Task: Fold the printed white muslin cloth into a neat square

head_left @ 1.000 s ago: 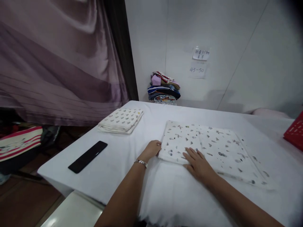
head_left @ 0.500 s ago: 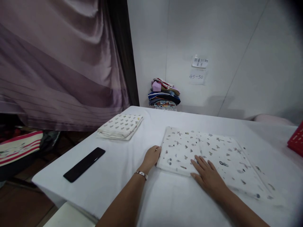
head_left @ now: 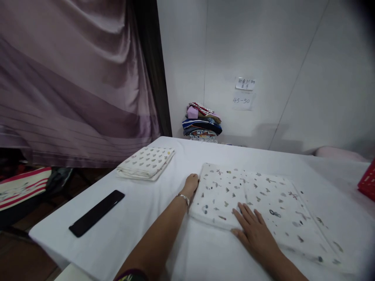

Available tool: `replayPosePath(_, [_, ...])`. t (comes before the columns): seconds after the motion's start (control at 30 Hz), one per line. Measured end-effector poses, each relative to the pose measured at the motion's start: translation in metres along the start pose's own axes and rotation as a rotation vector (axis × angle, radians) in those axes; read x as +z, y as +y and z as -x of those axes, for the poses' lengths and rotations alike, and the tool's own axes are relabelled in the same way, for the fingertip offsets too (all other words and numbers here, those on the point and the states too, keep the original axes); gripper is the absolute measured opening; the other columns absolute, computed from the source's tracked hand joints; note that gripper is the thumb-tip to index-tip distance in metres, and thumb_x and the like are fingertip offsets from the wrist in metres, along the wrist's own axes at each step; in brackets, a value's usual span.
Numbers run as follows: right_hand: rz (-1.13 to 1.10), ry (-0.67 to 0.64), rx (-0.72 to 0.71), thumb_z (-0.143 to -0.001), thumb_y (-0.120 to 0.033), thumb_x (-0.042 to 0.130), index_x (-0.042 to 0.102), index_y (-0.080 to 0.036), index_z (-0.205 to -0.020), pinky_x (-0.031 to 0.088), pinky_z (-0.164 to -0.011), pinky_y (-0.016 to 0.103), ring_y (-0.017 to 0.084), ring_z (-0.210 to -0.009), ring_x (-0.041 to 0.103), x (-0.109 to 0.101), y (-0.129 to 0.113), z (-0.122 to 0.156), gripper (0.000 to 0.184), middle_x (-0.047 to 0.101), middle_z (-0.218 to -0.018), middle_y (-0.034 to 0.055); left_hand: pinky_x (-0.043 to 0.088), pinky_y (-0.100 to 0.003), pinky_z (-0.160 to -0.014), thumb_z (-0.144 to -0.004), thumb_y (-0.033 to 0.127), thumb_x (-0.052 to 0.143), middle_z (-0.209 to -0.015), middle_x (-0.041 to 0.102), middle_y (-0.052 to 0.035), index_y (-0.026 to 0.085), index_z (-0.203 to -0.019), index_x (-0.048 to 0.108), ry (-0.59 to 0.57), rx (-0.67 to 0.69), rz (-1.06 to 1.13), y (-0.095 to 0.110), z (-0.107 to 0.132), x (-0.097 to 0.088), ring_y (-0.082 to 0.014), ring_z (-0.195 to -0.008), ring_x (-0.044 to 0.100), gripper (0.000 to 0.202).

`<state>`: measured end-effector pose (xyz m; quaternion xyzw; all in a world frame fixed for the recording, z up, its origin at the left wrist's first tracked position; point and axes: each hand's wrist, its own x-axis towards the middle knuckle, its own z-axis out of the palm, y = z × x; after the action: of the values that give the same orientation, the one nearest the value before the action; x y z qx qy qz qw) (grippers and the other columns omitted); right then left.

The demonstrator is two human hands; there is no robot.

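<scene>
A folded white cloth [head_left: 258, 199] printed with small grey motifs lies flat on the white table [head_left: 152, 210] in front of me. My right hand [head_left: 254, 232] rests palm down on its near edge, fingers stretched and apart. My left hand [head_left: 191, 183], a silver bracelet on its wrist, sits against the cloth's left edge near the far corner; its fingers are curled at the edge and mostly hidden, so whether they grip the cloth is unclear.
A second folded patterned cloth [head_left: 146, 162] lies at the table's far left. A black phone [head_left: 96, 212] lies near the left edge. A stack of folded clothes [head_left: 202, 123] stands against the wall. A red basket [head_left: 367, 181] sits at the right; a purple curtain [head_left: 73, 78] hangs left.
My left hand has slid along the cloth's left edge toward the far corner. My right hand has stayed flat on the near edge, shifting slightly. The camera has tilted.
</scene>
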<state>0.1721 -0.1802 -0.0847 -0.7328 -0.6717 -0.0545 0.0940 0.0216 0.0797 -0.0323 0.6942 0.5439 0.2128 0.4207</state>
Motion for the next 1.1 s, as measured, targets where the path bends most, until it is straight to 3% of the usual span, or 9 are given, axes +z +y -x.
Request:
replayPosePath(0.17, [-0.031,0.007,-0.016,-0.09,-0.057,0.036,0.041,-0.029,-0.139,0.029,-0.105,0.056,0.031,-0.134,0.029,0.0,0.003,-0.001,0.056,0.03,-0.147,0.0069,0.042,-0.022,-0.059,-0.087,0.029,0.043,-0.09,0.068,-0.0122,0.012,-0.096,0.063,-0.033,-0.035,-0.089,0.007,-0.03,0.007,-0.0159,-0.076,0.064,0.027])
replayPosePath(0.37, [-0.063,0.019,-0.025,-0.09,-0.056,0.039,0.039,-0.033,-0.139,0.027,-0.106,0.056,0.031,-0.134,0.029,0.002,0.005,0.001,0.055,0.029,-0.148,0.0054,0.043,-0.022,-0.061,-0.081,0.034,0.054,-0.088,0.07,-0.0119,0.011,-0.085,0.066,-0.047,-0.028,-0.162,0.01,-0.048,0.009,-0.0176,-0.078,0.064,0.026])
replayPosePath(0.67, [-0.063,0.019,-0.048,-0.089,-0.056,0.039,0.036,-0.035,-0.141,0.027,-0.106,0.056,0.031,-0.135,0.028,0.005,0.007,0.003,0.055,0.026,-0.149,0.0049,0.042,-0.024,-0.062,-0.075,0.034,0.061,-0.083,0.071,-0.0138,0.01,-0.08,0.068,-0.072,-0.01,-0.283,0.019,-0.052,0.01,-0.0209,-0.076,0.065,0.025])
replayPosePath(0.9, [-0.047,0.01,-0.073,-0.09,-0.054,0.039,0.03,-0.036,-0.143,0.029,-0.105,0.056,0.032,-0.135,0.026,0.006,0.01,0.003,0.057,0.023,-0.15,0.0044,0.042,-0.027,-0.074,-0.078,0.026,0.054,-0.102,0.068,-0.0144,0.013,-0.089,0.067,-0.014,0.047,-0.375,0.019,-0.047,0.011,-0.0239,-0.097,0.061,0.022])
replayPosePath(1.1, [-0.032,0.037,-0.09,-0.091,-0.054,0.039,0.027,-0.036,-0.144,0.032,-0.102,0.057,0.033,-0.134,0.03,0.007,0.01,0.005,0.058,0.024,-0.15,0.0055,0.041,-0.029,-0.076,-0.086,0.036,0.04,-0.103,0.068,-0.0143,0.015,-0.087,0.066,-0.013,0.05,-0.427,0.026,-0.05,0.011,-0.0236,-0.098,0.061,0.034])
